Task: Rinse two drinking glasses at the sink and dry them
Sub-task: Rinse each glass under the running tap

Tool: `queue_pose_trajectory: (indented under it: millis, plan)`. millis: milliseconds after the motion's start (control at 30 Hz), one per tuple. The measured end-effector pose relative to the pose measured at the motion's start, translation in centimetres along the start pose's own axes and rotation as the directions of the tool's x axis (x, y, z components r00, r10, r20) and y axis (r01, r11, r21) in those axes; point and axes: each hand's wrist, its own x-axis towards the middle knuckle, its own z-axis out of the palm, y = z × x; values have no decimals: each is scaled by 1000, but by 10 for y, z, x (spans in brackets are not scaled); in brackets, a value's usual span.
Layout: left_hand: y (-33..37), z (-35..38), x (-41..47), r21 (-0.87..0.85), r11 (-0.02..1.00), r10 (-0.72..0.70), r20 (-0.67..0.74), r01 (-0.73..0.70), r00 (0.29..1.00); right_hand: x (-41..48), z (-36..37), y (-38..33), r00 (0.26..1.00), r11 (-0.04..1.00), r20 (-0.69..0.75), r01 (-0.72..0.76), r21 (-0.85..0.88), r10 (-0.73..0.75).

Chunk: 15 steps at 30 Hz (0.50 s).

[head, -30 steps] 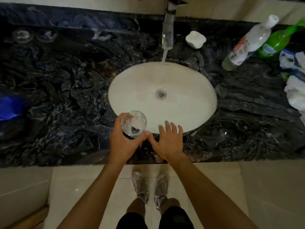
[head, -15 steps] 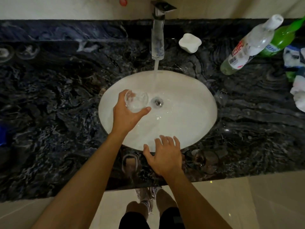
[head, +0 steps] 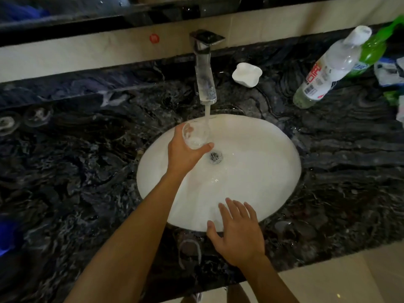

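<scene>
The left hand [head: 183, 155] curled its grip round a glass [head: 195, 135] under the stream from the tap [head: 205, 71], near the back-left rim of the sink [head: 266, 171]. The right hand [head: 239, 234], grip spread, lay over the front rim; the sink's right half was open.

The left hand [head: 183, 155] covers part of the glass [head: 195, 135] wall. The right picture edge cuts off the green bottle [head: 371, 51].

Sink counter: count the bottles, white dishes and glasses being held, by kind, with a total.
Bottles: 2, a clear bottle and a green bottle
White dish: 1
Glass held in the left hand: 1
Total: 4
</scene>
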Motion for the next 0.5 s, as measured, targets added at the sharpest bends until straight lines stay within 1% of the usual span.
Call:
queue_pose_trajectory:
  millis: [167,267,500]
  plan:
    - [6,7,27,-31,998,55,12,-55,998,0,-1,-1,1000,1000,-31,-3,-5,3]
    - [7,12,43,-37,996,83,43,-82,996,0,-1,-1,999,1000,-49,-1,-13,1]
    - [3,16,54,-27,995,94,72,-92,993,1,1,-1,998,1000,-69,1,-14,-2]
